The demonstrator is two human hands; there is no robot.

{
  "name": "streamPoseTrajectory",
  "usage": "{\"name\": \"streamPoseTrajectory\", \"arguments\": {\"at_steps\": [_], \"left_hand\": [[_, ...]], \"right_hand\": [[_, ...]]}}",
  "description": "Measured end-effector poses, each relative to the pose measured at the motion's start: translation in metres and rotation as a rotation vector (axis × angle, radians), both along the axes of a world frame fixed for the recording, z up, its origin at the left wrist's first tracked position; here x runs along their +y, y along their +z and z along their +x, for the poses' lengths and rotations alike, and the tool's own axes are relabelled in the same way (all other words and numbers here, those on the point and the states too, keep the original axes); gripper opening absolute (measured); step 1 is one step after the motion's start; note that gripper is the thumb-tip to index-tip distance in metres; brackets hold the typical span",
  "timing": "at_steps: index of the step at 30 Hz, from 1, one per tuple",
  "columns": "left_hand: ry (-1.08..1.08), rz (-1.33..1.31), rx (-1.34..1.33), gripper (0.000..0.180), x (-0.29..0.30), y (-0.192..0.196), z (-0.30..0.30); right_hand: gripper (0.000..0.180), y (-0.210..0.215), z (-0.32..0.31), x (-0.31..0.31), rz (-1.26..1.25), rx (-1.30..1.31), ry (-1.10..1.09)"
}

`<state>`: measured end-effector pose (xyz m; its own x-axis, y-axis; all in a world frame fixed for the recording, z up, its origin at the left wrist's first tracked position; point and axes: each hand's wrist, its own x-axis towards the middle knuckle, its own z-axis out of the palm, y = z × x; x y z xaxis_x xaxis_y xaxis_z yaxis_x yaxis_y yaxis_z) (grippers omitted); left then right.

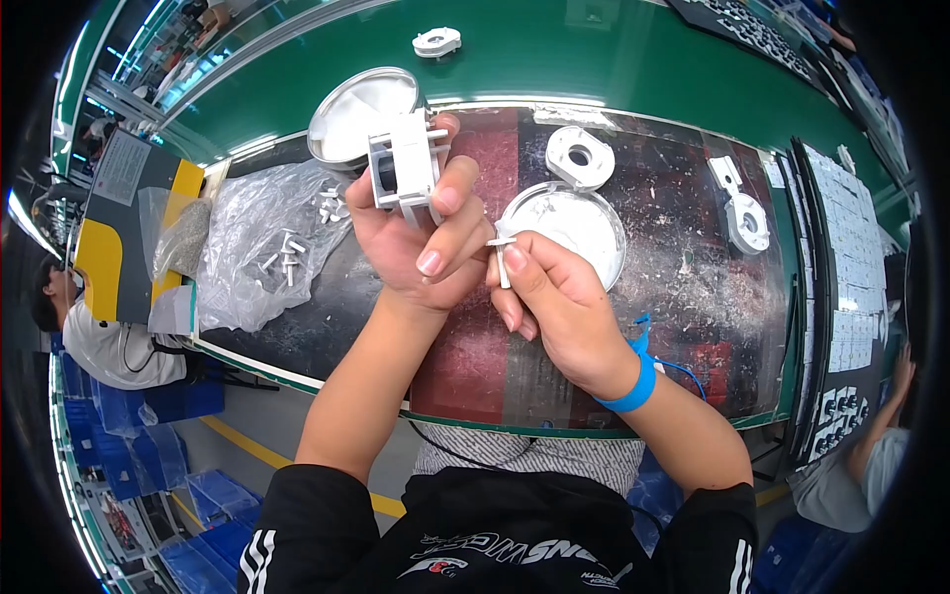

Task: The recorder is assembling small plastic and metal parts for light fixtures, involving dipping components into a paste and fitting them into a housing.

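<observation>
**Inspector:** Head view. Left hand (pixel 421 233) raised over the dark, scuffed work mat (pixel 683 287), fingers and thumb clamped on a boxy white moulded plastic housing (pixel 404 166) with a dark round opening on its left face. Held above the mat, just in front of a shallow round metal dish (pixel 356 114).

**Recorder:** Right hand?

**Inspector:** Right hand (pixel 554 297), blue band (pixel 636 381) at the wrist, pinching a small white T-shaped plastic pin (pixel 502 255) between thumb and forefinger. Pin upright, head level with the left fingertips, touching or nearly touching them; cannot tell which. Well below the housing, not inserted.

**Recorder:** Around the hands?

**Inspector:** Second round shallow white-lined dish (pixel 584 218) directly behind the right hand, partly hidden by it. White ring-shaped plastic part (pixel 580 156) just beyond that dish. Crumpled clear plastic bag (pixel 267 243) on the left of the mat, several loose white pins (pixel 292 252) lying on it. Another white plastic part with a round end (pixel 742 213) on the right of the mat, well apart from both hands. Small white round part (pixel 436 42) alone on the green conveyor surface (pixel 614 49) at the far side.

**Recorder:** Other persons?

**Inspector:** Seated person in a pale shirt (pixel 109 346) at the left edge; another person's arm (pixel 876 436) at the lower right. Neither near the hands.
</observation>
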<state>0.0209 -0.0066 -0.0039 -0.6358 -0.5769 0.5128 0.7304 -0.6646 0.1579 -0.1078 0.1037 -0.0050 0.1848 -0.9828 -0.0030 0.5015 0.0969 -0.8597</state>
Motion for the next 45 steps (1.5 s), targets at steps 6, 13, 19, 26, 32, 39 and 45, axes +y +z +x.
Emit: {"name": "streamPoseTrajectory", "arguments": {"at_steps": [6,13,19,26,32,39,45], "left_hand": [[-0.035,0.114,0.083,0.060,0.001,0.001,0.005],[-0.079,0.137,0.174,0.061,-0.001,0.007,0.008],[-0.054,0.133,0.137,0.062,0.001,0.007,0.007],[-0.022,0.092,0.092,0.058,0.002,0.004,0.005],[0.035,0.133,0.070,0.059,-0.002,0.002,0.008],[0.083,0.182,-0.073,0.059,-0.006,0.001,0.008],[0.157,0.220,-0.267,0.049,-0.004,0.003,0.007]], "right_hand": [[0.031,0.012,-0.006,-0.001,0.012,0.027,-0.073],[0.030,-0.001,0.001,-0.003,0.067,0.065,-0.026],[0.029,-0.003,0.005,-0.003,0.053,0.070,0.000],[0.029,-0.002,0.001,-0.002,0.037,0.063,0.035],[0.024,0.017,-0.015,0.002,-0.002,0.110,0.061],[0.019,0.031,-0.075,-0.017,-0.175,0.421,-0.248],[0.014,0.024,-0.114,-0.023,-0.197,0.722,-0.228]]}}
